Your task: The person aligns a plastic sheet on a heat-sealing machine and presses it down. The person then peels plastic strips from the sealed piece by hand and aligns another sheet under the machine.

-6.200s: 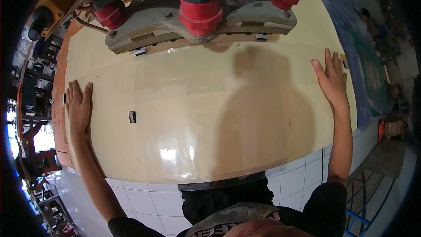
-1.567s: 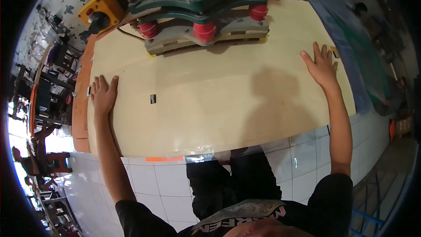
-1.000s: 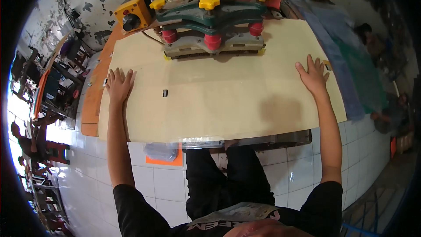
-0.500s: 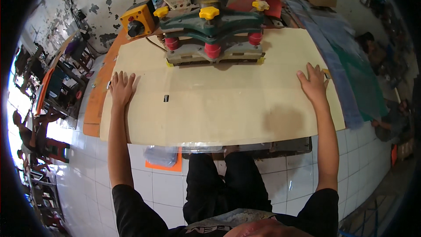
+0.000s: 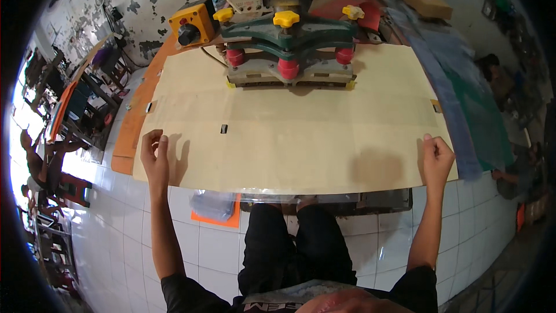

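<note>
A broad cream-coloured board (image 5: 301, 139) lies on the work table in front of me. Clear plastic film (image 5: 272, 192) shows along its near edge. Above the board's left side, my left hand (image 5: 154, 156) has its fingers curled in toward the thumb. My right hand (image 5: 438, 161) is likewise closed, over the right edge. Both cast shadows on the board; whatever they may hold cannot be made out. A press head (image 5: 289, 52) with green arms, yellow knobs and red fittings stands at the far middle. One small dark piece (image 5: 224, 129) lies left of centre.
A yellow control box (image 5: 192, 23) with a black knob sits at the far left. Blue clear sheeting (image 5: 457, 104) covers the table's right side. Below the near edge are stacked plastic sheets (image 5: 213, 206) on orange. A carton (image 5: 427, 4) stands far right. People are at both sides.
Both hands have lifted from lying flat with spread fingers near the board's sides. They have drawn back toward me, and their fingers have curled. The view has shifted slightly.
</note>
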`<state>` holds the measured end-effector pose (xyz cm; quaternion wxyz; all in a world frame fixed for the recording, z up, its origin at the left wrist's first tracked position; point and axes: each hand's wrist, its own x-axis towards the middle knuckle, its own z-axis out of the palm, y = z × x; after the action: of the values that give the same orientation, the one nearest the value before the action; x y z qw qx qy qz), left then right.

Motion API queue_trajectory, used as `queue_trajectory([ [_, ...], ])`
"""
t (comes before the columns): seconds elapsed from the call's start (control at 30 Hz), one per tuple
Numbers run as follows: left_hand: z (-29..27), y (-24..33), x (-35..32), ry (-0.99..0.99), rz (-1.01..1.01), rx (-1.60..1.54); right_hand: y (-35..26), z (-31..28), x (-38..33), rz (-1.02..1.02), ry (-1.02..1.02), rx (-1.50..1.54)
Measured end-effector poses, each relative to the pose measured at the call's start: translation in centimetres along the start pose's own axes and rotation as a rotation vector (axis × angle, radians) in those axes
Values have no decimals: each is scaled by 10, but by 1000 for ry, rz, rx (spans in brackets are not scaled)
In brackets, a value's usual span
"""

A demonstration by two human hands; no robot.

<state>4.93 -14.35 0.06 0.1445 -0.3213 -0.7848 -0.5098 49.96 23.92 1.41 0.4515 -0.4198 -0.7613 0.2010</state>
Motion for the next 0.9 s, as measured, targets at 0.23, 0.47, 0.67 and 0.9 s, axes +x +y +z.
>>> queue_trajectory([
  [0.23, 4, -14, -10, 105, -113, -275, 23, 0, -12, 107, 104, 213],
  [0.47, 3, -13, -17, 25, -204, -363, 22, 4, -17, 105, 188, 165],
  [0.67, 6, -2, -19, 61, -116, -266, 24, 7, -18, 83, 229, 88],
  [0.9, 6, -7, -19, 42, -140, -286, 29, 4, -18, 129, 214, 150],
])
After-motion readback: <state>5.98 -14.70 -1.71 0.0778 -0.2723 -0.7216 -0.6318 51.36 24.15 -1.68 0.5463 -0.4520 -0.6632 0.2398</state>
